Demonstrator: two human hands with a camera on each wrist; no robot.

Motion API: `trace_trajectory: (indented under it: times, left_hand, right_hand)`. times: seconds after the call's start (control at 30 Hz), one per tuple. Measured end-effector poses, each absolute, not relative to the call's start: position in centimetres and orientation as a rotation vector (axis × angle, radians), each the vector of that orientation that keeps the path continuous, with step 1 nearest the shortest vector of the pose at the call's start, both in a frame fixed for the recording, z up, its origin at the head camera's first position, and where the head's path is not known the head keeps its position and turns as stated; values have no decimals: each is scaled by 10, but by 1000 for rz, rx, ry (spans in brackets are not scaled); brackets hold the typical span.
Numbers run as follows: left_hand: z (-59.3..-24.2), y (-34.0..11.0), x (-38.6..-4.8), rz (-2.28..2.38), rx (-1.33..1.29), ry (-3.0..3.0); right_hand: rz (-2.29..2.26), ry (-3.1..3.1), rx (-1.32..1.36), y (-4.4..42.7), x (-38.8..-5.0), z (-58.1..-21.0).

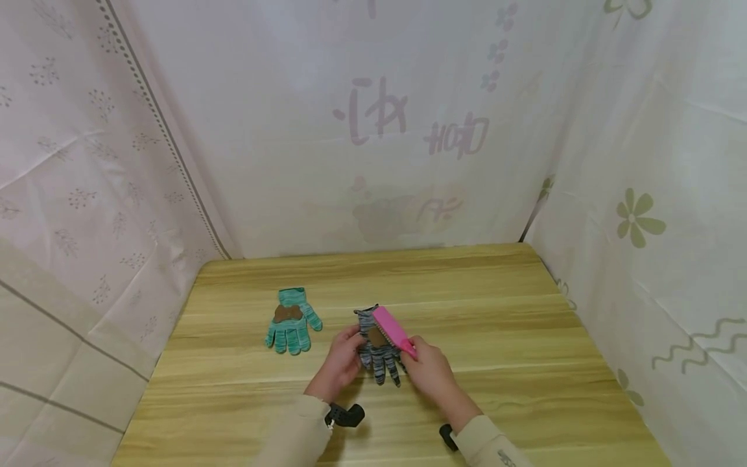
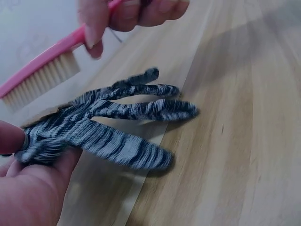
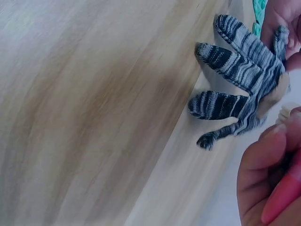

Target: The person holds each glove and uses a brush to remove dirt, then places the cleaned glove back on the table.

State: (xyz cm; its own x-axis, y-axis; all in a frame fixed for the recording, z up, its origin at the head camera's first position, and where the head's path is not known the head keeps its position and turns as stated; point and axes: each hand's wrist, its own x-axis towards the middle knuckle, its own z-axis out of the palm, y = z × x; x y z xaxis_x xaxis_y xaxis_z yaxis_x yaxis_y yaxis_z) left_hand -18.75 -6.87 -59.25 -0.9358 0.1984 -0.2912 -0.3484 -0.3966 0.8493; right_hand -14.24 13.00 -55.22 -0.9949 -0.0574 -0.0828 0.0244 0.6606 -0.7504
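Note:
A black-and-grey knit glove [image 1: 379, 365] with a brown patch [image 1: 377, 336] is held by its side in my left hand [image 1: 343, 359], thumb on top and fingers beneath. Its fingers point toward me, spread just over the table in the left wrist view. My right hand [image 1: 428, 370] grips the handle of a pink brush [image 1: 392, 329] with pale bristles [image 2: 44, 81]. The bristles face down over the glove's patch; in the left wrist view a small gap shows between them and the glove. In the right wrist view, the pink handle [image 3: 284, 195] lies within my curled fingers.
A green knit glove [image 1: 294, 335] with a brown bone-shaped patch lies flat on the wooden table [image 1: 496, 311], left of my hands. Patterned cloth [image 1: 280, 130] hangs behind the table and along both sides.

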Motion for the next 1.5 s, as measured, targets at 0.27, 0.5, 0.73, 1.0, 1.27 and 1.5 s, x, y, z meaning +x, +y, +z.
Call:
trace_trajectory:
  times: [0.27,0.5,0.73,1.0,1.27,1.5]
  left_hand:
    - [-592,-60,-184,2336,-125,1503]
    - [-592,-54,-183,2316,-102,1506]
    - [-587,-48,-181,2315,-137,1541]
    - [-583,-46,-182,2340,-265,1563]
    - [-581,-47,-177,2382,-307,1552]
    - [-579,-52,-177,2401,-302,1533]
  right_hand:
    - [-1286,2764,-63,122,-143,-549]
    - [-1310,2739,-54,114,-143,-545]
    - [-1229,2807,-94,110,-144,-545]
    - [-1102,2897,-76,113,-144,-549]
    - [-1002,2939,-66,119,-143,-551]
    - [-1020,2965,-67,125,-141,-553]
